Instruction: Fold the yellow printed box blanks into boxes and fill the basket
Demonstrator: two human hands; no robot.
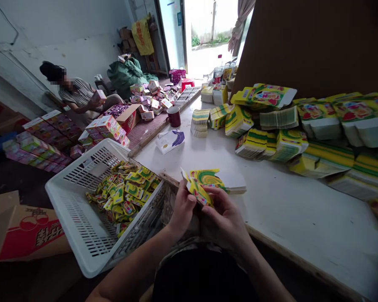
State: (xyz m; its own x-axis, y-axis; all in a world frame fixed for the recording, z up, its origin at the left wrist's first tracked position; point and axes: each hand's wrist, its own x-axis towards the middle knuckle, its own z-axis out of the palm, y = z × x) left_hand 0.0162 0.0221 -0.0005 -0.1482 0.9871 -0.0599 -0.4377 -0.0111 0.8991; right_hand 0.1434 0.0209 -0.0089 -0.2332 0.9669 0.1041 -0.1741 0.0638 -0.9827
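Both my hands meet just in front of the white table's (pixel 290 209) near edge. My left hand (pixel 182 209) and my right hand (pixel 225 216) are closed together on one small yellow-and-green printed carton (pixel 198 189), which is partly folded. A short stack of flat yellow cartons (pixel 220 179) lies on the table right behind it. To my left stands a tilted white slotted plastic basket (pixel 82 226) holding several folded small yellow cartons (pixel 126 193).
Stacks of flat yellow-green cartons (pixel 321 130) fill the table's right and back. A dark red mug (pixel 174 116) and a white packet (pixel 169 140) sit farther back. A cardboard box (pixel 25 230) lies at lower left. Another person (pixel 78 94) sits among pink boxes (pixel 50 134).
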